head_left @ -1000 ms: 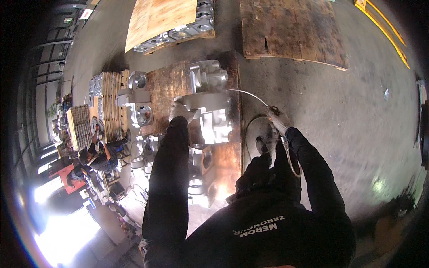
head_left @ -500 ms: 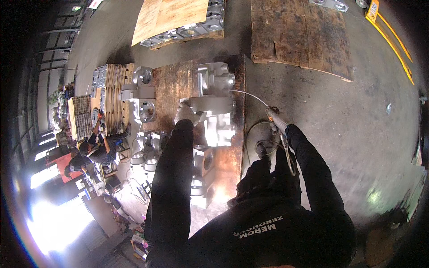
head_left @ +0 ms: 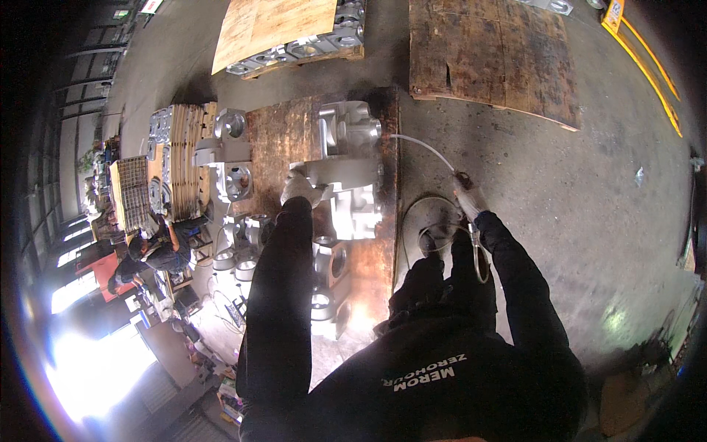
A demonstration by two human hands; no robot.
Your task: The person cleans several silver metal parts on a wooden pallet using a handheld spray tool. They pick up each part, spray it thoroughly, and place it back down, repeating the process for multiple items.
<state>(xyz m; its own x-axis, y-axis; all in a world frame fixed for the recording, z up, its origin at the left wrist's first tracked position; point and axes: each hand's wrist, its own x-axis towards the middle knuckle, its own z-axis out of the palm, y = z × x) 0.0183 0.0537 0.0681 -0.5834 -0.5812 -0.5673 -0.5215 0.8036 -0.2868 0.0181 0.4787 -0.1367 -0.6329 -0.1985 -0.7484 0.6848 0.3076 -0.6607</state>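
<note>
My left hand (head_left: 300, 189), in a pale glove, is closed on the left edge of a grey machined metal casting (head_left: 342, 174) on the wooden board (head_left: 283, 136). Behind that casting lies another metal casting (head_left: 346, 127), and a brightly lit one (head_left: 356, 212) sits on the near side. My right hand (head_left: 470, 199), also gloved, is wrapped round an air blow gun (head_left: 462, 179). From the gun a long thin curved nozzle (head_left: 427, 146) reaches left, its tip just right of the far casting. A looped hose (head_left: 482, 265) hangs below the hand.
More castings (head_left: 234, 180) stand to the left, with others (head_left: 324, 306) nearer me. Stacked boards (head_left: 191, 162) and a person (head_left: 158, 250) are farther left. A covered pallet (head_left: 276, 29), a wooden sheet (head_left: 490, 62) and a yellow pallet jack (head_left: 644, 62) lie beyond.
My right hand has shifted slightly right with the blow gun, and the nozzle tip is farther from me. My left hand keeps its place on the casting. The view has shifted a little.
</note>
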